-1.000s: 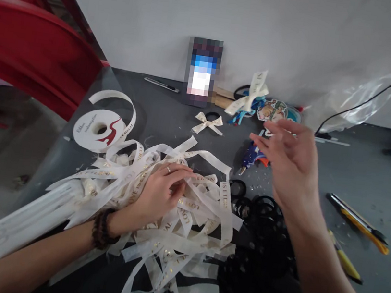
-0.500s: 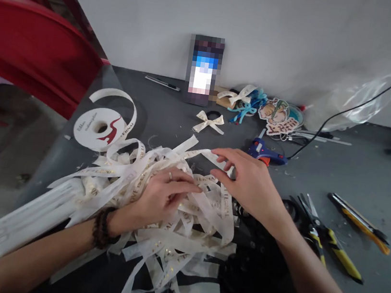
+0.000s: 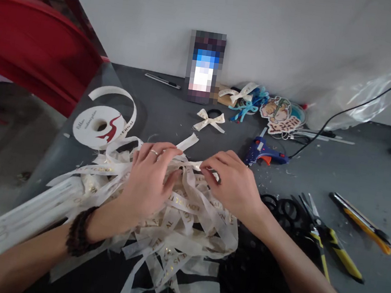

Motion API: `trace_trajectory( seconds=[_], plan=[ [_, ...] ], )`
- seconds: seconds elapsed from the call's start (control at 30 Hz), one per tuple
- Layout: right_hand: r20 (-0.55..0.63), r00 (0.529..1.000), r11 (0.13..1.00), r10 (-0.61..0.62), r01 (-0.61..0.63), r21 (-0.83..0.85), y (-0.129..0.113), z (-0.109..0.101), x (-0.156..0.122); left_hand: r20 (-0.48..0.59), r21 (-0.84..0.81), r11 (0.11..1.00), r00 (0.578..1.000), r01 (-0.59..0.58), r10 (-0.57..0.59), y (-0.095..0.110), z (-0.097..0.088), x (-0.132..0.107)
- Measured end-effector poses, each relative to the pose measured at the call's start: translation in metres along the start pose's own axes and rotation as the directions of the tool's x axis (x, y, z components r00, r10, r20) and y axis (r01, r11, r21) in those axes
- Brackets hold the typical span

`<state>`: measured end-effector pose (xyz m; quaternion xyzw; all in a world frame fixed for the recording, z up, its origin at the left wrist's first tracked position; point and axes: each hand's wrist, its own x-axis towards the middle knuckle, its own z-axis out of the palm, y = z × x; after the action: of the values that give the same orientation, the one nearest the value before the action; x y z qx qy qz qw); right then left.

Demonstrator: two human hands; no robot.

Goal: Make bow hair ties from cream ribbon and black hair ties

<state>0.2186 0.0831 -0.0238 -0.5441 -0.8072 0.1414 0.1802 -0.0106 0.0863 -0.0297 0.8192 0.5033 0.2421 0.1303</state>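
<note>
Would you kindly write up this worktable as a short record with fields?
Left hand: over the ribbon heap, fingers at a ribbon strip; grip partly hidden
Right hand: pinching the same strip
Ribbon spool: white, lying flat, beyond the heap
Tied bow: pale, with a black band, before the phone
Glue gun: blue, orange trigger, beyond the right hand
Right side: yellow-handled scissors, yellow cutter

A pale ribbon strip [image 3: 193, 164] spans between the hands [image 3: 151, 172] [image 3: 230, 183]. Gold-lettered white ribbons [image 3: 184, 204] lie loosely tangled beneath it.
</note>
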Motion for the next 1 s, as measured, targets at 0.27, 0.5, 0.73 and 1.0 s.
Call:
trace_trajectory(
  seconds=[0.27,0.5,0.73,1.0],
  plan=[
    [-0.013,0.997,0.992,-0.077,0.078,0.097,-0.004,0.003,-0.002,0.025,0.261,0.962,0.997,-0.083,0.080,-0.018,0.000,0.003],
    [-0.063,0.986,0.978,-0.156,0.164,0.132,-0.015,0.006,-0.005,0.110,0.190,0.960,0.976,-0.207,0.189,-0.003,-0.022,0.003],
    [0.022,1.000,0.874,0.000,-0.011,0.485,-0.024,-0.017,-0.006,0.238,-0.272,0.962,0.968,-0.014,0.082,0.015,-0.047,0.005],
    [0.204,0.976,0.723,0.074,-0.193,0.664,-0.016,-0.031,-0.007,0.299,-0.321,0.947,0.951,0.024,0.078,0.012,-0.060,0.011]
  ],
)
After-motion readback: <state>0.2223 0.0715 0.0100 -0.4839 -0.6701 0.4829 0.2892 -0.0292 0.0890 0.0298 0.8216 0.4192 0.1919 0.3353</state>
